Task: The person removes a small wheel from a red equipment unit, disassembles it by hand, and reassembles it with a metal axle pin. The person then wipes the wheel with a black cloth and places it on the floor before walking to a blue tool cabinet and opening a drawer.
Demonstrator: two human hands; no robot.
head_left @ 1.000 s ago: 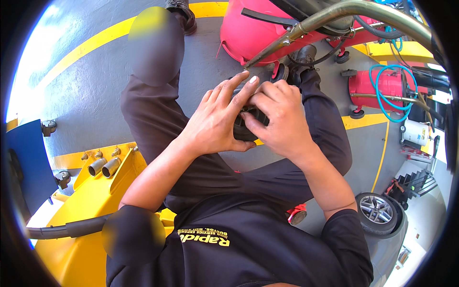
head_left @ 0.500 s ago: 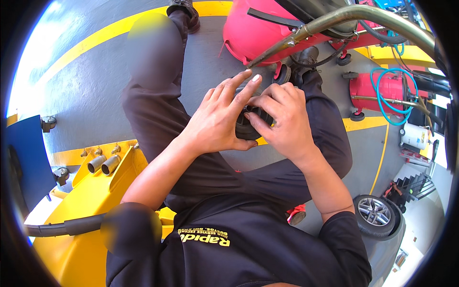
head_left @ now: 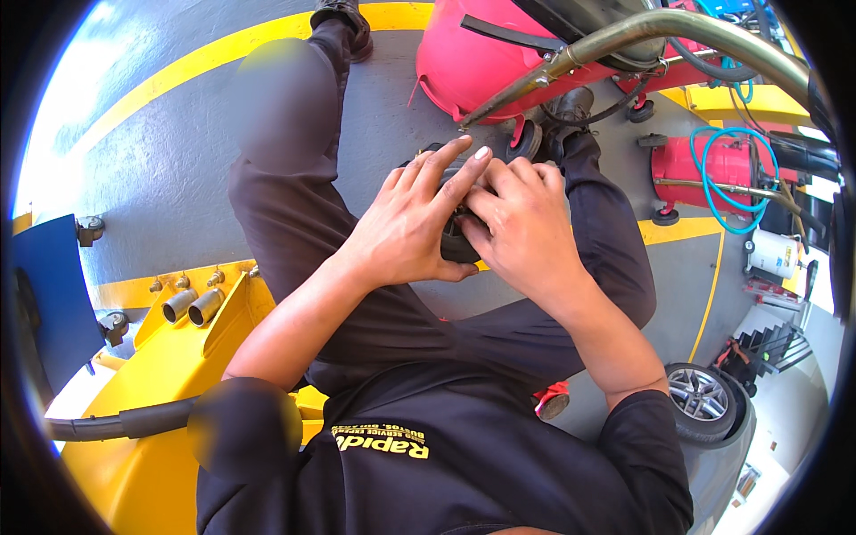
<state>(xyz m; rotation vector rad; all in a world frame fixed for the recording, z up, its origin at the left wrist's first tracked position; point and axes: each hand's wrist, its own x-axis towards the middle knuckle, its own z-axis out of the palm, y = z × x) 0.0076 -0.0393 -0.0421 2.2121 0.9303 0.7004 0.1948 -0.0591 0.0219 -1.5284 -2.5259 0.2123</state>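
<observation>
Between my thighs I hold a black round part (head_left: 455, 245), mostly hidden by my hands, so its exact kind does not show. My left hand (head_left: 401, 223) grips its left side, with the thumb low along the near edge and the index and middle fingers reaching over the top. From the right, my right hand (head_left: 526, 227) bends over the middle of the part, its thumb and fingertips closed together there. Whether those fingertips pinch a smaller piece cannot be made out.
Ahead stands a large pink wheeled tank (head_left: 473, 67) with a bent metal tube handle (head_left: 606, 53). A smaller red tank (head_left: 695, 169) with a coiled teal hose is at right. Yellow steel framework (head_left: 169, 366) lies left; a car wheel (head_left: 700, 397) sits at lower right.
My right hand has shifted and turned slightly over the part, its fingers now covering the middle that showed before. A bit more of the part's far edge shows beside my left fingers.
</observation>
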